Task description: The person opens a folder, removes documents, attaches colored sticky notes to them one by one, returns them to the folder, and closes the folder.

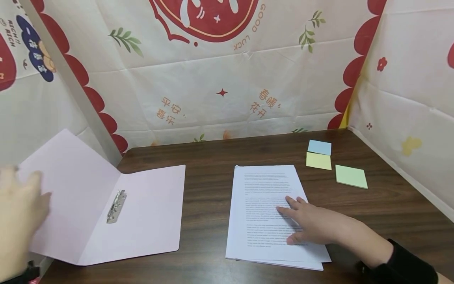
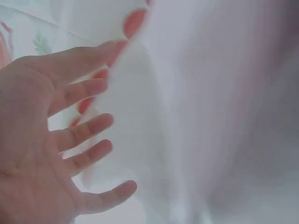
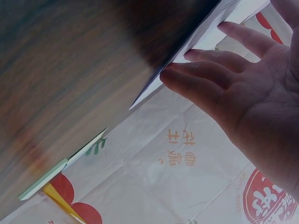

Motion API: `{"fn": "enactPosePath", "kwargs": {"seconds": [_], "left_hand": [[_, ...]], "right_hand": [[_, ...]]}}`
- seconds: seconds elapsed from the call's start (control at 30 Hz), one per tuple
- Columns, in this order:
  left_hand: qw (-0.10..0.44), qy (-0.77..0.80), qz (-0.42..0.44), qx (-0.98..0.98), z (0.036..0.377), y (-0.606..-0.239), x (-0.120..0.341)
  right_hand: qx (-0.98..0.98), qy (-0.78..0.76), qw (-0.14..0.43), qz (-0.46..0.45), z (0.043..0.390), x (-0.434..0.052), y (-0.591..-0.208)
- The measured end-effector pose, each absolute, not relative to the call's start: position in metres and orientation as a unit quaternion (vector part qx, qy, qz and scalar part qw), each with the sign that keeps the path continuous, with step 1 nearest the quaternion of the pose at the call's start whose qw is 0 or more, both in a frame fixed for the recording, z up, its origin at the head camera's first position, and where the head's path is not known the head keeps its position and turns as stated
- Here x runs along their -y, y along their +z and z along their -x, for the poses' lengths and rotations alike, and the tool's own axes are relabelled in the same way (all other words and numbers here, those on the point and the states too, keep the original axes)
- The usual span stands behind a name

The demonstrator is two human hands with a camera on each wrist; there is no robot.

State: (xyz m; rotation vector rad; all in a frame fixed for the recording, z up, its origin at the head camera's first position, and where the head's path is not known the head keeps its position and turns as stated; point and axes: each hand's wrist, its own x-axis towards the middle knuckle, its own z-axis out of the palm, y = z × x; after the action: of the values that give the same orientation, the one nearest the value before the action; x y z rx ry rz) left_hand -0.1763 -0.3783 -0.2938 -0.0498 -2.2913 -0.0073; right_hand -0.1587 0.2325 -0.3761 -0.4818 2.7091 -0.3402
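A pale pink folder [image 1: 152, 213] lies opened on the left of the table, its cover tilted up to the left. Near the fold sits a metal clip [image 1: 116, 207]. My left hand [image 1: 21, 213], blurred in the head view, is at the cover's outer side; in the left wrist view its fingers [image 2: 88, 126] are spread and hold nothing. Right of the folder is a stack of printed paper [image 1: 262, 189], slightly uneven at the lower right. My right hand [image 1: 315, 223] rests on the stack's right side with fingers extended.
Blue [image 1: 319, 147], yellow [image 1: 318, 161] and green sticky note pads [image 1: 351, 176] lie at the back right of the dark wooden table [image 1: 209, 221]. Printed cloth [image 1: 213, 79] hangs behind the table and along both sides.
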Motion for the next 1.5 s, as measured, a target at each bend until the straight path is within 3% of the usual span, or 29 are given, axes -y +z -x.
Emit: {"fn": "enactPosePath", "kwargs": {"seconds": [0.17,0.37,0.43,0.57,0.7,1.3,1.5], "left_hand": [[0.360,0.052,0.101,0.926,0.172,-0.288,0.293],[0.297,0.067,0.262,0.916,0.183,-0.316,0.184],[0.241,0.038,0.306,0.920,0.182,-0.332,0.147],[0.068,-0.042,0.325,0.942,0.173,-0.362,0.089],[-0.018,-0.073,0.292,0.953,0.163,-0.378,0.060],[-0.060,-0.160,0.284,0.943,0.156,-0.372,0.040],[-0.049,-0.103,0.288,0.951,0.166,-0.362,0.039]], "right_hand": [[-0.960,-0.118,0.187,0.170,0.159,-0.232,-0.374],[-0.959,-0.126,0.190,0.166,0.158,-0.231,-0.375],[-0.960,-0.125,0.189,0.164,0.158,-0.231,-0.374],[-0.960,-0.124,0.187,0.166,0.159,-0.229,-0.373],[-0.960,-0.125,0.184,0.169,0.158,-0.224,-0.373],[-0.961,-0.116,0.183,0.171,0.152,-0.207,-0.374],[-0.963,-0.103,0.171,0.181,0.153,-0.206,-0.370]]}}
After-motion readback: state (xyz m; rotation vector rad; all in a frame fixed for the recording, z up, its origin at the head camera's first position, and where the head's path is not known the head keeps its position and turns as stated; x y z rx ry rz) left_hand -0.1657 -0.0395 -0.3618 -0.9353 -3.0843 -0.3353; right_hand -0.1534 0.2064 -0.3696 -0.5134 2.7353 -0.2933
